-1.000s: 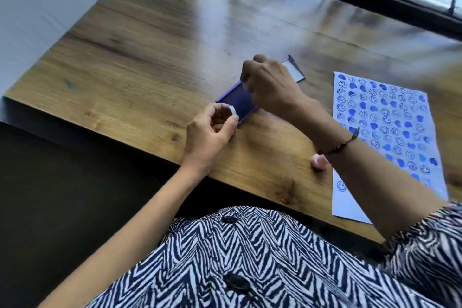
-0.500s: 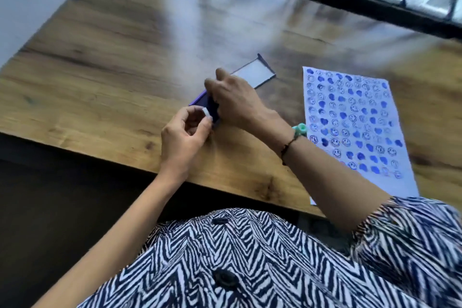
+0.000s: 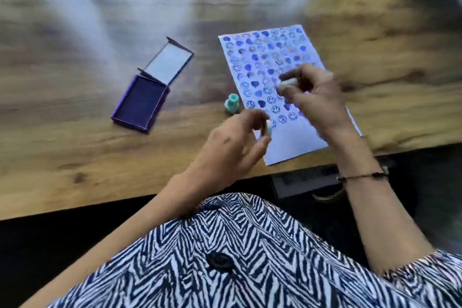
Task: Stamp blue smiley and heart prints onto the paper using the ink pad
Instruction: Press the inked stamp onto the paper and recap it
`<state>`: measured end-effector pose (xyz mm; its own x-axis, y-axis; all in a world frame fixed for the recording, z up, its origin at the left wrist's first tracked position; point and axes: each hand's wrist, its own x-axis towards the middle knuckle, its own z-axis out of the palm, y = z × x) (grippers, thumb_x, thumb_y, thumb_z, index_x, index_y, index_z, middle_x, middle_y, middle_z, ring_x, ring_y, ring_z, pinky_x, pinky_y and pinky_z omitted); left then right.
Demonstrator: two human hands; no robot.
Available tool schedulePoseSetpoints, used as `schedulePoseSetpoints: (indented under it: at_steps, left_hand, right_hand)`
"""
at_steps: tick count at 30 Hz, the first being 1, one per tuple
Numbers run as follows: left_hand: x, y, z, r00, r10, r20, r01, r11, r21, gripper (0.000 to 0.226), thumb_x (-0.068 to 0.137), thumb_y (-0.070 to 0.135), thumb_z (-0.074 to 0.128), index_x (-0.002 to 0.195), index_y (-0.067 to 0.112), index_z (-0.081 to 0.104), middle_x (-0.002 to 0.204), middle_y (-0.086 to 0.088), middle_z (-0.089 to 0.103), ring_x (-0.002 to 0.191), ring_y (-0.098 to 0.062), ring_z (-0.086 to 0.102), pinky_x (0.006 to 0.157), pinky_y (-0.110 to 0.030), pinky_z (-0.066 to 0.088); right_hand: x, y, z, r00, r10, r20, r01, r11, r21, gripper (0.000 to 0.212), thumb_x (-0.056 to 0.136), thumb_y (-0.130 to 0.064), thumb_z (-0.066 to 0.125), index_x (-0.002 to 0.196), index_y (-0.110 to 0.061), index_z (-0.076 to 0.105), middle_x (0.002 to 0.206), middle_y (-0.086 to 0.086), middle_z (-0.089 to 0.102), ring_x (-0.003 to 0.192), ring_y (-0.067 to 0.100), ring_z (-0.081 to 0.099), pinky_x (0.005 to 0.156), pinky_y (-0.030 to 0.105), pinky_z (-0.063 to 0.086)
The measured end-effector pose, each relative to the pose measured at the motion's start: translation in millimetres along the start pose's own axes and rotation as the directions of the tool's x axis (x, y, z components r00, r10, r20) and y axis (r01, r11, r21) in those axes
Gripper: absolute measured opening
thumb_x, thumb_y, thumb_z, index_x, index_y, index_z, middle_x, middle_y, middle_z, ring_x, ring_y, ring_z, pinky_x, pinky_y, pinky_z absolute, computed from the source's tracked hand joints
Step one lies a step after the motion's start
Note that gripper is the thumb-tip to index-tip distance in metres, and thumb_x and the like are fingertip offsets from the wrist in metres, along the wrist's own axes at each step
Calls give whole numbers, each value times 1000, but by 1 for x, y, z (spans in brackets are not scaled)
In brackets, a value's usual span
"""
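A white sheet of paper [image 3: 295,142] covered with blue smiley and heart prints lies at the table's front edge. My right hand [image 3: 317,100] hovers over its middle, pinching a small white stamp [image 3: 286,85]. My left hand [image 3: 235,150] sits at the sheet's lower left corner and holds another small whitish stamp [image 3: 268,127] between thumb and fingers. The purple ink pad [image 3: 141,100] lies open to the left, its lid [image 3: 170,61] folded back. The view is blurred by motion.
A teal stamp [image 3: 231,104] stands on the wooden table [image 3: 75,157] between the pad and the paper. A dark box [image 3: 305,181] shows below the table edge. My striped shirt [image 3: 225,257] fills the bottom.
Both hands have left the ink pad and moved right to the paper, each with a stamp. The camera has swung, so the pad now lies uncovered at left.
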<state>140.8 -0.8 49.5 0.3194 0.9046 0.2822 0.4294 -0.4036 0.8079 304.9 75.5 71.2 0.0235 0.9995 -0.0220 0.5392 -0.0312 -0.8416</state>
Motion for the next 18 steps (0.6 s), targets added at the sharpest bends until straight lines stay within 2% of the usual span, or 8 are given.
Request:
schedulePoseSetpoints:
  at_steps: [2,4,6,8,11,15,18]
  left_hand:
    - [4,5,15,972,111,206,-143,979,144,27,86,20,48,101,-1,54,90,-14,65,88,-25,58,80,-30,39]
    - [8,4,25,927,107,359,-215,936,277,25,89,20,45,100,-2,51,92,-19,63,89,-34,57,79,-38,39]
    - [8,1,28,901,62,429,-235,902,363,26,91,23,40,97,0,49,92,-20,62,90,-37,55,81,-43,41]
    - [7,-1,26,894,41,446,-243,882,404,29,89,25,36,92,0,50,90,-22,62,90,-38,56,82,-47,44]
    - [3,-3,26,899,35,437,-226,891,393,30,86,26,36,87,0,51,86,-22,64,89,-36,59,80,-43,46]
    - [4,-6,24,910,-20,415,-147,919,366,24,87,26,45,90,3,49,92,-16,64,94,-31,58,78,-43,46]
    - [3,-7,22,911,-46,410,-111,930,350,27,87,30,44,92,4,49,95,-12,63,94,-30,58,75,-46,47]
  right_hand:
    - [-15,20,-14,997,74,-13,-74,997,-35,13,77,-6,65,88,-13,65,74,5,66,70,18,64,71,35,54]
    - [-31,30,-18,996,86,-19,-87,992,-87,13,76,-8,66,84,-18,65,74,-5,66,70,8,61,74,27,50]
    - [-41,34,-13,998,59,-12,-61,987,-151,12,76,-8,66,84,-16,66,82,-2,67,71,4,57,68,18,45]
    - [-47,33,-6,1000,13,9,-11,973,-229,12,77,-7,65,88,-10,66,90,7,67,79,12,57,72,21,44]
    - [-49,29,3,998,-45,45,58,937,-344,14,78,-5,63,92,-6,66,91,15,65,86,25,58,76,28,42]
    - [-48,22,10,995,-79,67,101,874,-475,16,80,-8,60,96,-8,63,95,18,61,90,34,57,80,44,47]
    - [-49,19,16,989,-98,111,143,819,-555,15,81,-11,58,97,-10,60,99,16,59,89,38,58,75,45,49]
